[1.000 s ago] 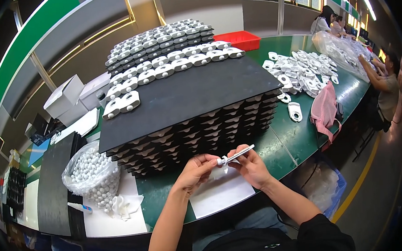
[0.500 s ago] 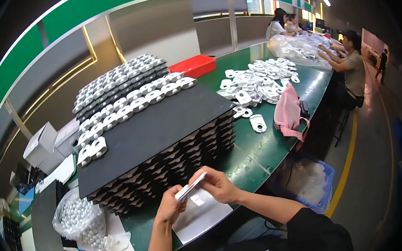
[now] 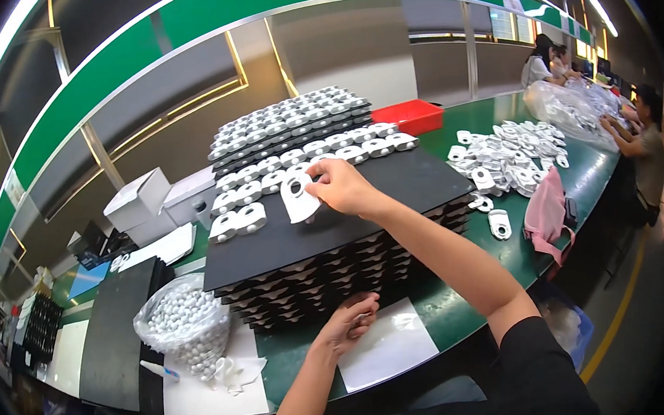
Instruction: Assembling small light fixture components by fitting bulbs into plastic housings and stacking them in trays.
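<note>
My right hand (image 3: 340, 186) reaches over the stack of black trays (image 3: 334, 234) and pinches a white plastic part (image 3: 299, 201) with a round hole near its top end. The part is tilted, just in front of rows of similar white parts (image 3: 249, 193) on the top tray. Whether its lower end touches the tray is hard to tell. My left hand (image 3: 349, 322) hangs low in front of the stack, above a white sheet (image 3: 390, 347). Its fingers are curled together, and whatever they may hold is hidden.
Left of the stack stands a clear bag of white balls (image 3: 188, 316), with a small white tube (image 3: 159, 371) before it. A loose pile of white parts (image 3: 507, 155), a pink bag (image 3: 545, 218) and a red bin (image 3: 410, 115) lie right. Co-workers (image 3: 642, 136) sit farther along.
My right hand has carried the white part from low over the sheet up and forward above the top tray. My left hand has let go of that part. The view has swung left.
</note>
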Demonstrator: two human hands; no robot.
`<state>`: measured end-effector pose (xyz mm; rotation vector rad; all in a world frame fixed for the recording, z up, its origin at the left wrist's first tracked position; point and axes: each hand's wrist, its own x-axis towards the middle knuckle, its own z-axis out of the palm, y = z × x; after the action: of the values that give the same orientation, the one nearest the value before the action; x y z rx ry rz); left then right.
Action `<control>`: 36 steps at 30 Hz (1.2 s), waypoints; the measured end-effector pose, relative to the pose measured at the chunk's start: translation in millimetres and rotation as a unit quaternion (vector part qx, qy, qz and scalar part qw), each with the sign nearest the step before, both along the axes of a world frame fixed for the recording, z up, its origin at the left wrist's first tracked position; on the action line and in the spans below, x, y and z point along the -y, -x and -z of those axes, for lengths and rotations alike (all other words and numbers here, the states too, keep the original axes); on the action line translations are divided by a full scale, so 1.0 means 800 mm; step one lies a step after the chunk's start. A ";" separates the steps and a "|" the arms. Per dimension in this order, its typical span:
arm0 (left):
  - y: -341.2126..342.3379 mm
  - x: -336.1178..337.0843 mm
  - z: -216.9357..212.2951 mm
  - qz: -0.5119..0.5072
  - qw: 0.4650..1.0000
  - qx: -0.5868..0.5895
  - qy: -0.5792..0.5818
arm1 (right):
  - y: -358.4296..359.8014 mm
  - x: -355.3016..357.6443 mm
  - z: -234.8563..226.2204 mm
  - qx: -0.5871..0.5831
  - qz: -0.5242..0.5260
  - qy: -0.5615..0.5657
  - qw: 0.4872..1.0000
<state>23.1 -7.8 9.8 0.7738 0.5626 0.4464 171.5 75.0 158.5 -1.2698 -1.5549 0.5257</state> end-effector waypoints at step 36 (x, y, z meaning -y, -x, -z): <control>0.004 -0.003 0.006 -0.025 1.000 0.003 0.009 | -0.239 0.262 0.215 0.484 0.386 0.063 0.783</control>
<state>20.1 -5.8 4.8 0.7419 0.5802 0.4893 362.4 -134.3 -13.7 -2.3128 -1.5460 -0.6955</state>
